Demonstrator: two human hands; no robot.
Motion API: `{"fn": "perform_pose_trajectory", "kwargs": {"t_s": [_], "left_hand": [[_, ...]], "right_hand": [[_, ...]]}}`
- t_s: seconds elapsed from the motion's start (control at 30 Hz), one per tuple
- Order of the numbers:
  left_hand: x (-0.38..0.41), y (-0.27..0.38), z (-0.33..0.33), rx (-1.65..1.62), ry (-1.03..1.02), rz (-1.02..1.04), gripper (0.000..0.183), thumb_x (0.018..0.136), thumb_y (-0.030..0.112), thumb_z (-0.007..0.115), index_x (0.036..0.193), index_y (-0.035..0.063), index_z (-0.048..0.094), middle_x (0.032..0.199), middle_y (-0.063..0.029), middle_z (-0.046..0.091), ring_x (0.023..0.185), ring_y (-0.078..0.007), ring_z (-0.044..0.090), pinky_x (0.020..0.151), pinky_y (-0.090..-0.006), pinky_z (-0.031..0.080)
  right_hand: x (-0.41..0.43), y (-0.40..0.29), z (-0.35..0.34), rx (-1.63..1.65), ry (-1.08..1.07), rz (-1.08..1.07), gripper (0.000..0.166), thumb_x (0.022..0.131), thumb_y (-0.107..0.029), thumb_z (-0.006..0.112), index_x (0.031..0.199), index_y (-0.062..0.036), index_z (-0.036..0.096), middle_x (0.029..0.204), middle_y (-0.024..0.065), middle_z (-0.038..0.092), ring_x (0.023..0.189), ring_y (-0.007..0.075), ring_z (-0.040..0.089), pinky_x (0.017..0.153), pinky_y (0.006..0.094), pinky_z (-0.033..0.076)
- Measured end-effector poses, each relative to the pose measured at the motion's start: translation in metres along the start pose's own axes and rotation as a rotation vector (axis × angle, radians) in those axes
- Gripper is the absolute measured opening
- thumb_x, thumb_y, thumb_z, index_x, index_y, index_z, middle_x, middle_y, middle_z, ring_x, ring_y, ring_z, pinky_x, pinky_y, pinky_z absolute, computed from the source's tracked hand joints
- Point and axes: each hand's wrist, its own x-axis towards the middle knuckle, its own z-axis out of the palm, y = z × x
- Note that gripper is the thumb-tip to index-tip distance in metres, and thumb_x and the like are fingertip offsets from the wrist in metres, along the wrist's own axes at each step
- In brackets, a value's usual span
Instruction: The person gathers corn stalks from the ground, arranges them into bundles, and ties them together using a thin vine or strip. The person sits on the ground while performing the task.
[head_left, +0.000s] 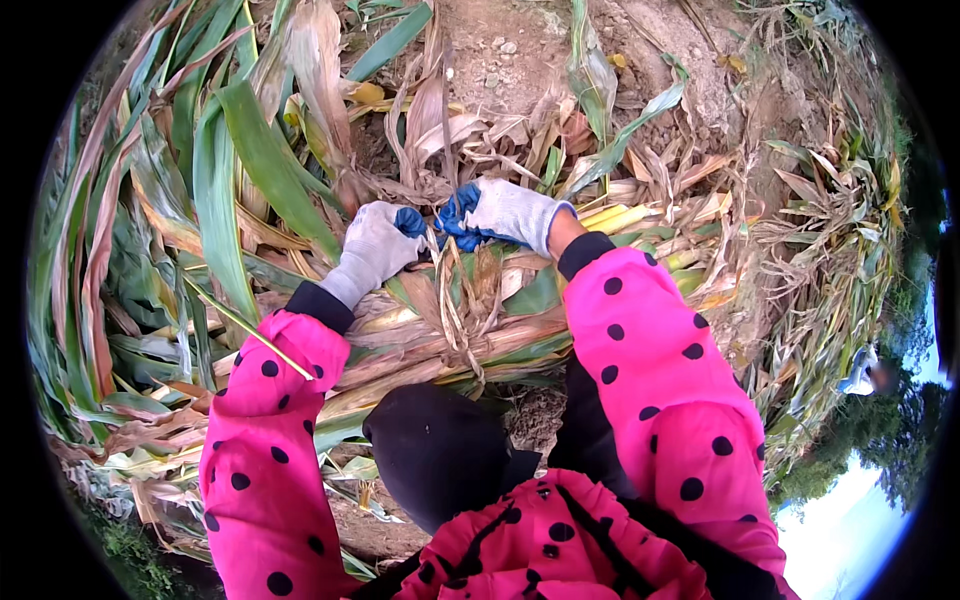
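Both my hands wear white knit work gloves with blue coated palms, and they nearly meet above a bundle of cut corn stalks. My left hand has its fingers curled on a twisted strip of dry corn leaf. Just to its right, my right hand pinches the same dry leaf material, its blue fingertips tucked inward. Loose ends of the strip hang down across the bundle towards my knee. The exact grip between the fingertips is partly hidden by the gloves.
Long green and brown corn leaves spread thickly on the left. Bare soil lies beyond the bundle. More cut corn stalks are piled at the right. My dark-clothed knee is close below. Another person appears at the far right.
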Motion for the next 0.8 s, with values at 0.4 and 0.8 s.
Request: {"fn": "perform_pose_trajectory", "kwargs": {"t_s": [0.4,0.8], "left_hand": [[0.022,-0.013,-0.002,-0.281,-0.356,-0.036,0.024,0.06,0.019,0.078,0.066,0.0003,0.063,0.059,-0.0071,0.057,0.057,-0.0155,0.051,0.058,-0.0284,0.045],[0.012,0.006,-0.018,0.167,0.003,0.981,0.034,0.051,0.007,0.07,0.084,0.0145,0.065,0.09,-0.0057,0.056,0.086,-0.0277,0.053,0.075,-0.0405,0.04]], "right_hand": [[0.015,-0.009,0.016,-1.12,0.319,-0.335,0.024,0.067,-0.023,0.06,0.072,0.0004,0.064,0.079,0.0229,0.061,0.078,0.036,0.061,0.068,0.0404,0.05],[0.016,0.004,-0.004,-0.853,0.15,-0.431,0.033,0.067,-0.026,0.064,0.079,0.0036,0.06,0.08,0.0236,0.06,0.081,0.0363,0.061,0.071,0.0409,0.048]]}}
